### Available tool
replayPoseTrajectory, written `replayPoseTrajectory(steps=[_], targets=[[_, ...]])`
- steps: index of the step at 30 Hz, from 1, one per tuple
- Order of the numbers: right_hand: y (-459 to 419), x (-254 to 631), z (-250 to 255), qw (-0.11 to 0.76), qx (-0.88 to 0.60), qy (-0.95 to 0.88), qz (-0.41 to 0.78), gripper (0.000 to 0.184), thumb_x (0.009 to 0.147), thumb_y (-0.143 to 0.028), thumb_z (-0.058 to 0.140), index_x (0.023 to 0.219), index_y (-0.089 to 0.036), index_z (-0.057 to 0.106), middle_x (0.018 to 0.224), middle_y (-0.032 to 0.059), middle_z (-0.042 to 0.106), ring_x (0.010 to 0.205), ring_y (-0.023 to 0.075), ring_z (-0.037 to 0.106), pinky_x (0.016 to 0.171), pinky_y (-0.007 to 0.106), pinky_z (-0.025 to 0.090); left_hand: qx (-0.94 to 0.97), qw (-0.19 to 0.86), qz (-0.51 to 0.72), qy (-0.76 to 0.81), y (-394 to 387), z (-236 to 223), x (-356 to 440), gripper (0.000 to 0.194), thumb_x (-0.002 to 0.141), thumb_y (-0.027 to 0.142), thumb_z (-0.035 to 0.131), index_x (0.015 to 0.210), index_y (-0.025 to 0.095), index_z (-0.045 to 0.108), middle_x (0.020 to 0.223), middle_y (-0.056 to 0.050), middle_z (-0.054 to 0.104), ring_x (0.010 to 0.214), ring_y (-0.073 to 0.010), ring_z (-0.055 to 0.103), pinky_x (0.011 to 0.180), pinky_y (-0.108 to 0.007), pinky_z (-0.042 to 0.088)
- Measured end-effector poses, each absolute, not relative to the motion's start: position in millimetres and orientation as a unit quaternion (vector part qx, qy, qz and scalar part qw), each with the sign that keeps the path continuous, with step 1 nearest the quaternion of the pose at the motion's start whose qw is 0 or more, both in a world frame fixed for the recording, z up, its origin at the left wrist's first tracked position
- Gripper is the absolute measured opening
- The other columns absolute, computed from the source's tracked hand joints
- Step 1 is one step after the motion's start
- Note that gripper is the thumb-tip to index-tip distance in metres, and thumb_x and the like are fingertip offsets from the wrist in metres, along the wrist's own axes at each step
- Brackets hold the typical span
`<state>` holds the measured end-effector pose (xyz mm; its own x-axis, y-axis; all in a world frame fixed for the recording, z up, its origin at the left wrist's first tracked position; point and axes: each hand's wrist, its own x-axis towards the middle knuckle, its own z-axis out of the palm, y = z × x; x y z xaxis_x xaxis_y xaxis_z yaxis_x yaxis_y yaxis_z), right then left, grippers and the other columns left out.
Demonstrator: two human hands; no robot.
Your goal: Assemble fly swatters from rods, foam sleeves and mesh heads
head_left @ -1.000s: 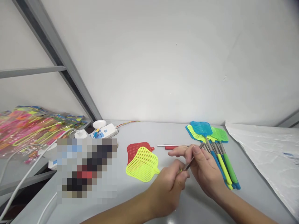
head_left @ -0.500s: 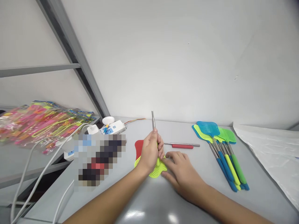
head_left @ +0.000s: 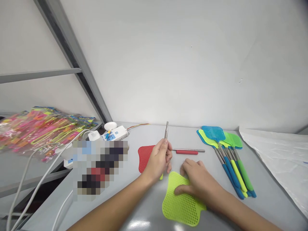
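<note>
My left hand (head_left: 159, 160) is closed round a fly-swatter handle (head_left: 166, 131); its metal rod sticks up above the fist and a bit of yellow grip shows below. My right hand (head_left: 196, 181) lies with fingers spread flat on a loose yellow-green swatter head (head_left: 179, 203) on the grey table (head_left: 144, 205). A red swatter head (head_left: 144, 155) lies behind my left hand. A red-gripped handle (head_left: 187, 151) lies just beyond both hands.
Several finished swatters (head_left: 228, 154) in blue, yellow and green lie at the right. A clear plastic sheet (head_left: 276, 154) covers the far right. A white power strip (head_left: 115, 134) and cables (head_left: 36, 173) sit at the left, with packaged coloured goods (head_left: 40, 126) on a shelf.
The yellow-green head has come toward me under my right hand, away from the red head. My left hand has kept the handle upright and shifted slightly right.
</note>
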<state>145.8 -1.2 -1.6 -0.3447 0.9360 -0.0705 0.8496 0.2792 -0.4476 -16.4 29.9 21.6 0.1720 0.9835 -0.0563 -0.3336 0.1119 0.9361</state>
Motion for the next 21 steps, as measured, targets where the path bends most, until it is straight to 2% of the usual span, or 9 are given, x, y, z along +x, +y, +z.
replayPoseTrajectory(steps=[2,5,8,11,13,14,17,19,21], targets=[[0,150,7,0.099,-0.575,-0.768,0.264,0.049,0.057,-0.052,0.083,0.079,-0.02,0.054,0.082,0.0032,0.06,0.08,0.0242,0.051,0.064,0.031,0.035,0.43,0.648,0.494,0.388,30,21,-15,0.046,0.084,0.066,0.052,0.079,0.02,0.046,0.05,0.01,0.036,0.034,-0.0049,0.031,0.034,-0.017,0.034],[3,166,29,0.104,-0.515,-0.722,0.45,0.033,0.079,-0.051,0.066,0.081,-0.019,0.057,0.084,0.0032,0.065,0.078,0.0208,0.058,0.062,0.029,0.04,0.452,0.657,0.463,0.388,30,20,-16,0.044,0.085,0.064,0.051,0.081,0.02,0.047,0.05,0.01,0.036,0.034,-0.0051,0.031,0.034,-0.017,0.032],[11,192,50,0.187,-0.476,-0.614,0.601,0.033,0.088,-0.051,0.055,0.091,-0.019,0.064,0.09,0.0049,0.07,0.079,0.0197,0.065,0.067,0.03,0.047,0.48,0.664,0.425,0.384,28,16,-19,0.043,0.087,0.062,0.049,0.081,0.02,0.048,0.051,0.01,0.036,0.034,-0.0047,0.029,0.034,-0.017,0.03],[25,217,60,0.426,-0.549,-0.457,0.555,0.034,0.081,-0.053,0.064,0.095,-0.022,0.065,0.092,0.0064,0.071,0.079,0.0218,0.067,0.062,0.03,0.051,0.511,0.678,0.374,0.372,24,9,-21,0.042,0.091,0.06,0.045,0.081,0.019,0.049,0.052,0.01,0.037,0.034,-0.0038,0.025,0.033,-0.016,0.029],[35,229,59,0.575,-0.55,-0.378,0.474,0.034,0.08,-0.053,0.066,0.096,-0.023,0.064,0.088,0.0053,0.07,0.072,0.021,0.066,0.052,0.028,0.049,0.528,0.689,0.339,0.363,20,3,-20,0.041,0.094,0.057,0.042,0.08,0.019,0.049,0.052,0.01,0.037,0.034,-0.0034,0.023,0.033,-0.017,0.03],[40,232,57,0.62,-0.539,-0.359,0.443,0.034,0.08,-0.053,0.065,0.097,-0.024,0.063,0.082,0.0037,0.068,0.065,0.0195,0.064,0.046,0.027,0.046,0.532,0.698,0.319,0.358,18,1,-19,0.041,0.095,0.056,0.041,0.08,0.019,0.05,0.052,0.01,0.037,0.034,-0.0034,0.023,0.034,-0.017,0.031],[46,231,50,0.664,-0.51,-0.354,0.417,0.032,0.082,-0.055,0.063,0.091,-0.025,0.059,0.061,-0.0027,0.055,0.047,0.0134,0.05,0.037,0.024,0.033,0.536,0.729,0.248,0.347,13,-3,-16,0.039,0.096,0.053,0.039,0.081,0.019,0.051,0.053,0.009,0.039,0.034,-0.0041,0.028,0.034,-0.016,0.032],[44,225,48,0.669,-0.495,-0.361,0.421,0.032,0.083,-0.056,0.061,0.082,-0.024,0.055,0.056,-0.005,0.046,0.043,0.0105,0.041,0.036,0.023,0.03,0.535,0.745,0.212,0.338,11,-3,-14,0.038,0.097,0.051,0.039,0.083,0.019,0.052,0.053,0.008,0.04,0.035,-0.0047,0.03,0.034,-0.016,0.032],[39,217,47,0.659,-0.494,-0.38,0.42,0.035,0.084,-0.057,0.059,0.077,-0.023,0.052,0.057,-0.0048,0.044,0.044,0.0097,0.039,0.037,0.022,0.029,0.534,0.753,0.199,0.328,9,-1,-12,0.037,0.097,0.051,0.039,0.083,0.019,0.052,0.053,0.008,0.039,0.036,-0.0049,0.028,0.034,-0.016,0.034]])
